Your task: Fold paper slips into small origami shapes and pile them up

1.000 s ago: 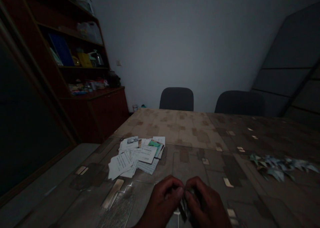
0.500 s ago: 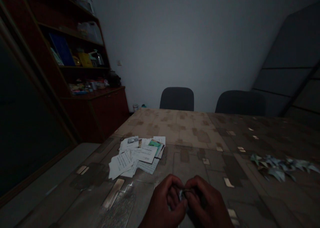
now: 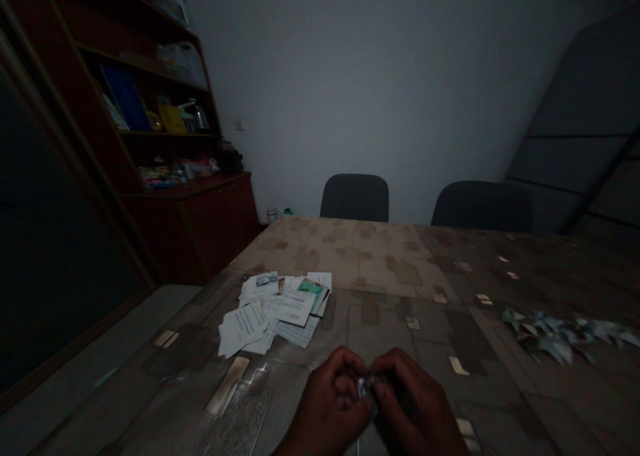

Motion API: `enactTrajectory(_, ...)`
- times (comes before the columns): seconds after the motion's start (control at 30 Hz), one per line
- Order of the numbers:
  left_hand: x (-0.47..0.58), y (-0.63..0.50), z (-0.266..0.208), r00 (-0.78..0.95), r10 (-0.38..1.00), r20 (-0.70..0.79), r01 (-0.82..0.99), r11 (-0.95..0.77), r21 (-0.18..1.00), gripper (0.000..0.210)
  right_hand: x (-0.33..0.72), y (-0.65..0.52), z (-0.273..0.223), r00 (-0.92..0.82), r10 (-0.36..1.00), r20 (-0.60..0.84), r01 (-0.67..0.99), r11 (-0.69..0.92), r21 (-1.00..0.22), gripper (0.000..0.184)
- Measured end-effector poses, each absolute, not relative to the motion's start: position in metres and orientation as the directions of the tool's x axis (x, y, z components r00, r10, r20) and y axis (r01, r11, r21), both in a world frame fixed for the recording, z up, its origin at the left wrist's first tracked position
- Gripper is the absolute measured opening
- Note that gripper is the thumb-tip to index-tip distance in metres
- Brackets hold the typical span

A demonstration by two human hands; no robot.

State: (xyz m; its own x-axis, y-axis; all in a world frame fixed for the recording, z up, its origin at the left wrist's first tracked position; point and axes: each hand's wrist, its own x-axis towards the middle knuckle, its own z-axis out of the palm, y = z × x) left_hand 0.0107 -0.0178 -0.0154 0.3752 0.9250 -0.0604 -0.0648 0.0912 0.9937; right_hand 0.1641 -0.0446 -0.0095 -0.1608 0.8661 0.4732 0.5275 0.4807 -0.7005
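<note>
Both hands meet above the near edge of the table, pinching one small folded piece of paper (image 3: 362,387) between the fingertips. My left hand (image 3: 330,403) is closed on its left side, thumb and index finger pressed to it. From the other side my right hand (image 3: 413,403) grips it, also with thumb and index finger. Most of the paper is hidden by the fingers. Beyond my left hand lies a loose pile of printed paper sheets (image 3: 295,306). Over to the right sits a cluster of folded paper pieces (image 3: 555,346).
A patterned cloth covers the table (image 3: 345,249). Two dark chairs (image 3: 355,197) stand along its far side, before a pale wall. To the left is a reddish cabinet (image 3: 215,219) with shelves holding a kettle and other items.
The fingers have shifted slightly around the folded paper, and a bit more of its pale surface shows. Paper pile and folded cluster stay put.
</note>
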Motion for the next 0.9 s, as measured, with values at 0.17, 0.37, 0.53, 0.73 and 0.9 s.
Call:
enactTrajectory(0.17, 0.009, -0.019, -0.016, 0.356, 0.934, -0.017, -0.055, 0.039, 0.998, 0.022, 0.161, -0.046, -0.008, -0.181, 0.830, 0.527, 0.509, 0.537, -0.672, 0.018)
enactTrajectory(0.37, 0.006, -0.021, -0.011, 0.325, 0.940, 0.107, 0.091, -0.144, 0.985, 0.020, 0.164, -0.044, -0.009, -0.243, 0.795, 0.556, 0.563, 0.583, -0.586, 0.016)
enactTrajectory(0.53, 0.007, -0.021, -0.011, 0.313, 0.944, 0.100, 0.120, -0.144, 0.982, 0.020, 0.168, -0.043, -0.015, -0.258, 0.776, 0.576, 0.572, 0.603, -0.556, 0.017)
enactTrajectory(0.73, 0.008, -0.018, -0.017, 0.319, 0.947, -0.042, 0.013, 0.040, 0.999, 0.015, 0.170, -0.042, -0.015, -0.259, 0.818, 0.513, 0.581, 0.556, -0.594, 0.013)
enactTrajectory(0.9, 0.010, -0.015, -0.017, 0.351, 0.925, -0.144, -0.182, 0.218, 0.959, 0.025, 0.169, -0.039, -0.005, -0.213, 0.873, 0.438, 0.580, 0.474, -0.662, 0.010)
